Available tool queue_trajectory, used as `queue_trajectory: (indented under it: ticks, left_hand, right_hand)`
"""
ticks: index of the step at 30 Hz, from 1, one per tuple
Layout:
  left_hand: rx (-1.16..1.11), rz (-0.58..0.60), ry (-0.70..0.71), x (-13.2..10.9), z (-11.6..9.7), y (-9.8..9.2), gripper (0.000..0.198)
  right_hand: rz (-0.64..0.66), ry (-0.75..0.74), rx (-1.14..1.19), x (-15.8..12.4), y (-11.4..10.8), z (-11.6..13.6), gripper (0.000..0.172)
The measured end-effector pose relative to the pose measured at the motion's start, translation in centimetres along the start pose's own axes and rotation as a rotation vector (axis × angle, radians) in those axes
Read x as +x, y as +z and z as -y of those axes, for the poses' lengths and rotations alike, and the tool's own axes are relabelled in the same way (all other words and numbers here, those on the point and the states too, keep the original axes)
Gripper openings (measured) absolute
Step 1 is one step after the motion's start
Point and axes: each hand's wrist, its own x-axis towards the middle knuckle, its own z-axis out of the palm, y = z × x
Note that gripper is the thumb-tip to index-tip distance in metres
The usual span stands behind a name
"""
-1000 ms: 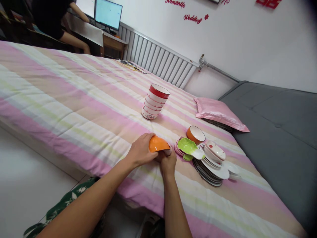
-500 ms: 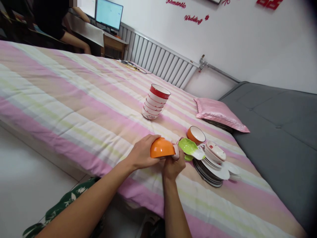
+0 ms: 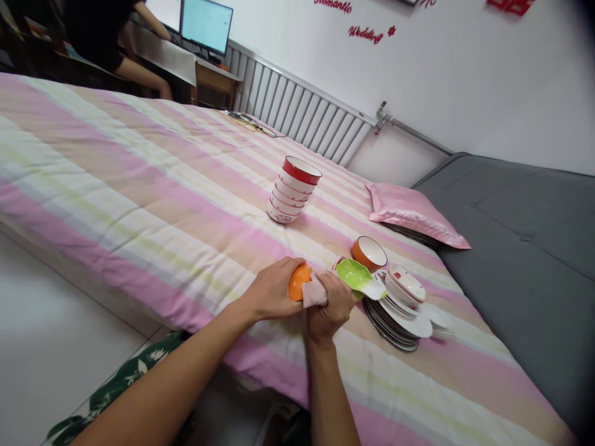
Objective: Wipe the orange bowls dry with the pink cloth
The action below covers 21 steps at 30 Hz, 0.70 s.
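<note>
An orange bowl (image 3: 298, 284) is gripped at its left side by my left hand (image 3: 272, 288), above the near part of the bed. My right hand (image 3: 335, 303) is closed around a pale pink cloth (image 3: 316, 292), which lies against the bowl's right side and covers part of it. Just right of my right hand sits a green leaf-shaped dish (image 3: 354, 274). Behind that is a second orange bowl (image 3: 370, 253), white inside. Beyond my hands a stack of white bowls (image 3: 289, 201) with red rims stands on the bed.
Stacked plates (image 3: 393, 328) with a small oval dish (image 3: 406, 284) on top lie to the right. A pink pillow (image 3: 416, 214) rests by the grey headboard (image 3: 525, 248). Cables (image 3: 253, 124) lie at the bed's far edge. A person (image 3: 100, 37) sits at a desk, far left.
My right hand has brought the cloth leftward over the orange bowl's outer side, so less of the bowl shows. The stacked dishes have stayed put.
</note>
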Motion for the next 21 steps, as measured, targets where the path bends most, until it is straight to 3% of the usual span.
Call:
queue_trajectory:
  ticks: [3,9,16,21]
  left_hand:
    - [0.003,0.008,-0.027,0.0,0.1,0.0,0.066]
    - [0.013,0.008,-0.043,0.0,0.4,0.0,0.068]
    - [0.022,-0.013,-0.074,-0.1,0.7,-0.1,0.069]
    - [0.004,0.001,-0.094,0.0,0.6,-0.4,0.069]
  right_hand:
    - [0.012,0.124,0.052,-0.1,0.2,-0.3,0.019]
    - [0.149,0.535,0.244,-0.5,0.7,-1.0,0.036]
    - [0.310,0.722,0.324,-0.5,0.8,-1.0,0.033]
    - [0.356,0.816,0.301,-0.6,1.0,-1.2,0.030]
